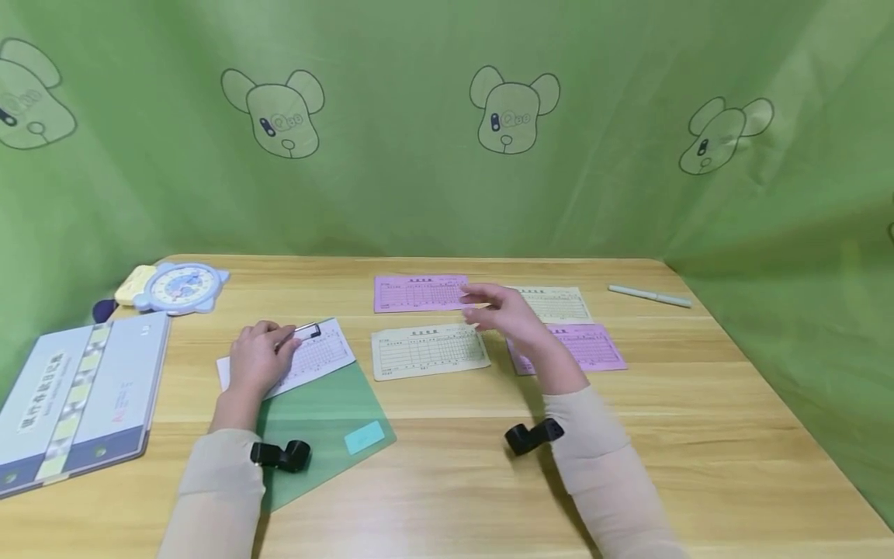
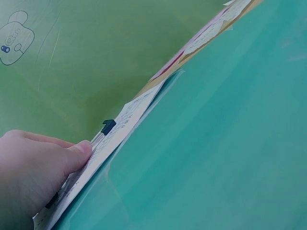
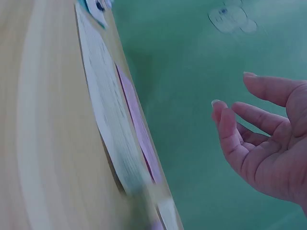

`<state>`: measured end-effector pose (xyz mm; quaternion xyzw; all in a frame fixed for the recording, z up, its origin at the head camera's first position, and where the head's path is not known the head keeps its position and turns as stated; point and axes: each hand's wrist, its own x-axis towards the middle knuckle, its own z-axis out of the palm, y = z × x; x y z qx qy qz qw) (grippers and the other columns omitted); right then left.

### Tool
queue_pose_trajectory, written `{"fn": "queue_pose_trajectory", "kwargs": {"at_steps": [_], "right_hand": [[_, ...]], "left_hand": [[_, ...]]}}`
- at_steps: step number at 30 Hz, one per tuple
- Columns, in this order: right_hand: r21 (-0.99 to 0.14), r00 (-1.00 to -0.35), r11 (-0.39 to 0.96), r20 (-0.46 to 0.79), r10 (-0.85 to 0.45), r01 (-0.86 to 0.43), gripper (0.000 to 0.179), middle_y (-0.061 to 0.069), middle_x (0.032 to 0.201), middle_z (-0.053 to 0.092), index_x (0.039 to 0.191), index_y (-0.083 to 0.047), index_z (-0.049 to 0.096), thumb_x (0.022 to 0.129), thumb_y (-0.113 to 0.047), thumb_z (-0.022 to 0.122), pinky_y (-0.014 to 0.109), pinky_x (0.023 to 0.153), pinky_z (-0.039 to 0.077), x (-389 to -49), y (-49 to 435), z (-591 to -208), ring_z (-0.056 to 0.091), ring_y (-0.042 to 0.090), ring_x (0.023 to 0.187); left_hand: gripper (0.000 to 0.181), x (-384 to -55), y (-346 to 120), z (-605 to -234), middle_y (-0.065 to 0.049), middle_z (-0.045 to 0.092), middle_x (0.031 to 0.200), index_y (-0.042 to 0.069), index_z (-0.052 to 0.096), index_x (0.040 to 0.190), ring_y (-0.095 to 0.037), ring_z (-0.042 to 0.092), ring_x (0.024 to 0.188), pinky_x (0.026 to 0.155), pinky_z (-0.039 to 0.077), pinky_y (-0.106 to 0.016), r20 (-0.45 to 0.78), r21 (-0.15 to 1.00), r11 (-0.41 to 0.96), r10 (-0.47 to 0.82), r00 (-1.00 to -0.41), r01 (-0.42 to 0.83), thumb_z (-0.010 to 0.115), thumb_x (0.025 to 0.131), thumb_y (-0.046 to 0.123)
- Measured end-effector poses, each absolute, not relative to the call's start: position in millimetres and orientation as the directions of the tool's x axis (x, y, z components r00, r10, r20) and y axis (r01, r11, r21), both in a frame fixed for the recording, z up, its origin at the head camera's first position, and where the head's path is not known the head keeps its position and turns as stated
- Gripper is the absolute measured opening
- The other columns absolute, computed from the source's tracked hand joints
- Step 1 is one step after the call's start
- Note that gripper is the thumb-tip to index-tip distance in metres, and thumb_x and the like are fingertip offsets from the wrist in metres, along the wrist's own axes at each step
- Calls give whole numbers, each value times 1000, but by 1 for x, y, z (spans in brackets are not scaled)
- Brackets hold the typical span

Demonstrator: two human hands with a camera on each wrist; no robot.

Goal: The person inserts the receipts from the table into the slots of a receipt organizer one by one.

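Note:
A green clipboard (image 1: 314,442) lies tilted on the table at left, with a white printed form (image 1: 317,359) across its upper end. My left hand (image 1: 254,359) grips the metal clip (image 1: 307,331) there, its thumb (image 2: 79,151) on the clip in the left wrist view. Raised over the printed slips, my right hand (image 1: 510,318) holds nothing, fingers loosely bent and apart. Around it lie a cream slip (image 1: 429,353), a purple slip (image 1: 412,295), another cream slip (image 1: 562,305) and another purple slip (image 1: 590,347), the last two partly hidden by that hand.
A grey-blue binder (image 1: 98,388) lies along the left edge. Behind it are a blue toy clock (image 1: 183,289) and a yellow object (image 1: 136,285). A pale pen (image 1: 649,296) rests at the back right. Green curtain (image 1: 405,178) hangs behind the wooden table (image 1: 698,450).

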<state>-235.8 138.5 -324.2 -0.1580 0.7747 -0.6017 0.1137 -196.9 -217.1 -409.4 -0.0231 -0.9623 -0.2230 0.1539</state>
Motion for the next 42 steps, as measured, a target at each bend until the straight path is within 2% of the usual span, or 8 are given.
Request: {"fn": "queue_pose_trajectory", "kwargs": {"at_steps": [8, 15, 23, 29, 32, 36, 38, 42], "right_hand": [[-932, -957, 340, 23, -291, -126, 48, 23, 117, 45, 125, 5, 38, 81, -4, 57, 41, 78, 43, -237, 195, -319, 50, 28, 94], [-886, -977, 443, 51, -206, -140, 53, 26, 118, 43, 126, 5, 37, 82, -14, 59, 34, 77, 45, -236, 251, -330, 48, 20, 94], [-876, -998, 481, 20, -66, -49, 57, 11, 107, 48, 127, 7, 33, 83, -19, 58, 27, 71, 43, -234, 311, -355, 48, 6, 82], [-874, -995, 475, -92, 39, 100, 63, -7, 95, 48, 130, 4, 30, 83, -27, 58, 31, 74, 39, -226, 339, -368, 49, 8, 81], [-859, -991, 494, -118, 67, 135, 63, 1, 102, 49, 129, 4, 32, 82, -29, 58, 35, 80, 33, -226, 346, -377, 45, 12, 88], [-829, -994, 548, -105, 40, 110, 63, 22, 120, 40, 129, 4, 32, 82, -29, 58, 40, 88, 28, -228, 345, -387, 36, 29, 107], [-816, -995, 570, -100, 29, 99, 65, 27, 126, 34, 130, 5, 31, 81, -29, 59, 44, 92, 25, -230, 342, -390, 29, 36, 114], [-777, -996, 624, -91, 15, 80, 69, 30, 130, 27, 130, 6, 29, 79, -27, 62, 48, 96, 18, -233, 337, -393, 21, 42, 119]], "left_hand": [[32, -196, -216, -410, -19, 51, 101, 2, 58, 110, -36, 42, 93, 78, 29, -50, 321, 435, 893, -31, -947, 118, 54, 84, 21], [33, -195, -215, -411, -20, 50, 102, 2, 58, 110, -37, 41, 93, 78, 29, -50, 306, 451, 886, -38, -951, 110, 54, 84, 22], [33, -196, -215, -412, -21, 50, 103, 2, 58, 109, -38, 41, 93, 78, 29, -50, 315, 464, 878, -43, -948, 114, 56, 84, 22], [33, -195, -215, -416, -20, 51, 103, 3, 59, 109, -37, 42, 93, 77, 29, -50, 309, 476, 873, -48, -950, 110, 57, 83, 23], [33, -195, -214, -416, -20, 51, 103, 3, 59, 109, -37, 42, 94, 78, 29, -50, 307, 481, 870, -52, -950, 108, 57, 83, 23], [33, -195, -216, -416, -20, 51, 103, 2, 59, 109, -37, 42, 93, 78, 29, -50, 309, 480, 871, -59, -949, 102, 57, 83, 23], [33, -195, -216, -415, -20, 51, 102, 2, 59, 108, -37, 42, 93, 77, 29, -50, 310, 480, 871, -58, -949, 104, 57, 83, 23], [33, -195, -217, -414, -21, 51, 102, 2, 59, 108, -38, 42, 93, 77, 29, -50, 313, 491, 865, -62, -948, 105, 56, 83, 24]]}}
